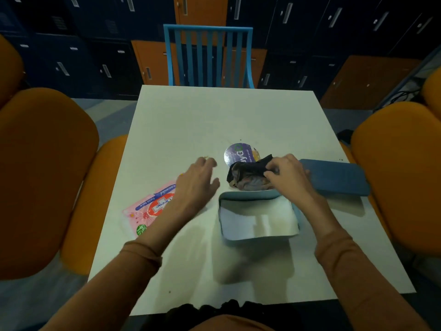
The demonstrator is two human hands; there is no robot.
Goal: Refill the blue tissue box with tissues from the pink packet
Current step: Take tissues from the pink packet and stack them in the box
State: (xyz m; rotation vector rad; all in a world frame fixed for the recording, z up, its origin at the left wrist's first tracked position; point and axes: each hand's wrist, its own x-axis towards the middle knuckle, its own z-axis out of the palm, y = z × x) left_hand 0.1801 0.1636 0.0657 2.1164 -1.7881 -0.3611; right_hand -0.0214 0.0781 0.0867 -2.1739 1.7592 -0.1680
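The white desk [214, 115] carries everything, with orange chairs on the left and right and a blue slatted chair [207, 56] at the far edge.

The blue tissue box [257, 240] sits near-centre, slightly right. It is open at the top, and white tissues [250, 218] lie inside, one sheet edge draping over the right wall. Its blue lid [334, 175] lies flat on the desk to the right of the box and a little farther back. The pink packet [148, 209] lies flat at the left, partly hidden under the left forearm. It looks slack, though I cannot tell whether any tissues remain in it.

A dark crumpled wad [248, 175], cloth or plastic, sits just beyond the far wall of the box. A round purple disc [236, 152] lies on the desk just behind it.

The right hand [288, 175] pinches the right end of the dark wad between thumb and fingertips. The left hand [198, 180] holds nothing. It hovers over bare desk between packet and wad, fingers loosely spread and blurred.

The filling seems largely done, and this looks like a side step of handling the wad. The next move probably calls for setting the wad clear of the box. Then the overhanging sheet should be tucked in and the lid brought across from the right and seated squarely.
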